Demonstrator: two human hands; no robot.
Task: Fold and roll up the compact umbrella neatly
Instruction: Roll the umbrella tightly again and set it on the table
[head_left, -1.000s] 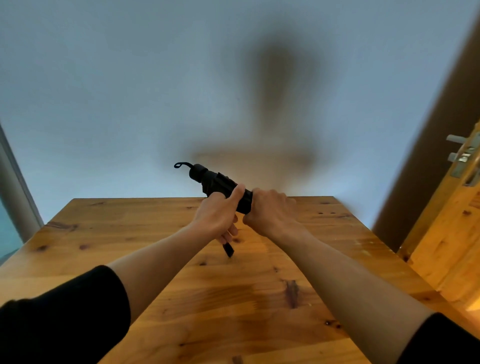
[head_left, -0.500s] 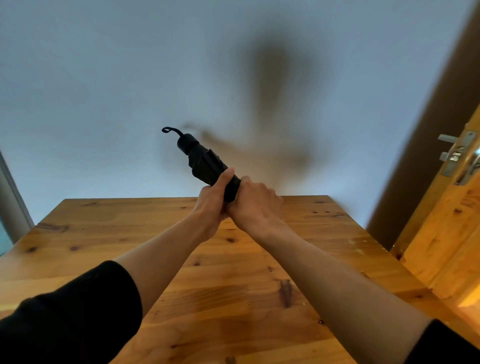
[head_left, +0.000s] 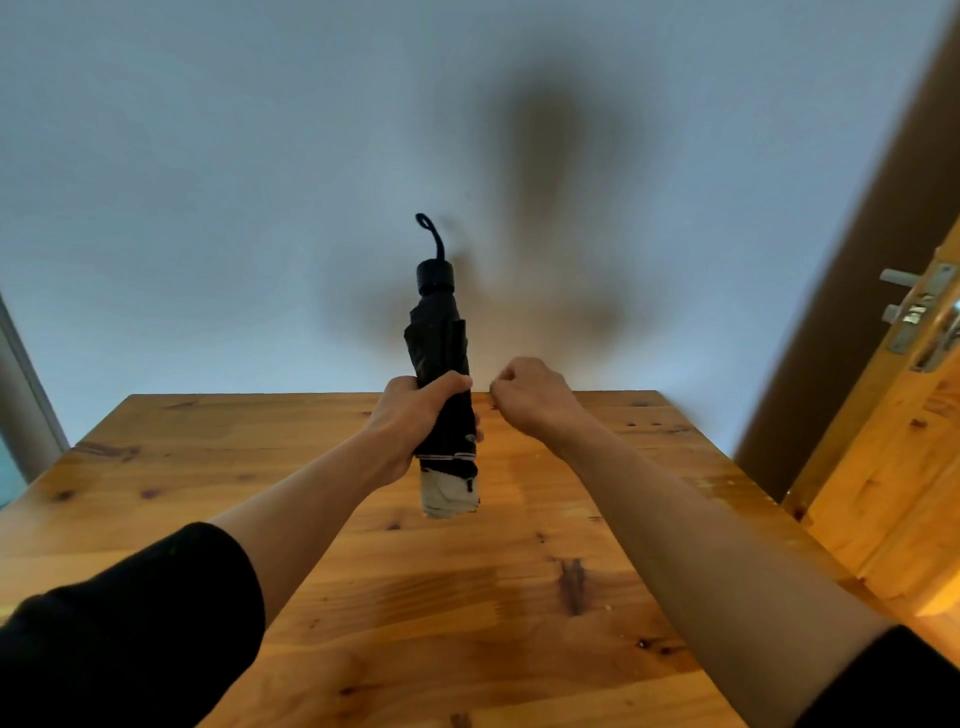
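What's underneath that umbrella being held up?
The umbrella, upright in the left hand, hangs above the wooden table. Below it only wood grain and knots show. The patch of table behind its pale lower end is covered, so that part cannot be seen.

We have one view, worn on the person's head, wide-angled and facing forward and a little down. Both forearms enter from the near corners, with the sleeves at the bottom edge, and run up to the left hand (head_left: 410, 421) and right hand (head_left: 532, 397) at mid-frame, near the lens. The umbrella (head_left: 439, 343) gripped in the left hand stands upright at the centre. The surface (head_left: 467, 597) fills the lower half, from its near part to its far edge. The wall (head_left: 208, 182) beyond it fills the upper half. The lens bends the margins: a door (head_left: 893, 467) leans in at the right, a pale frame (head_left: 26, 395) at the left.
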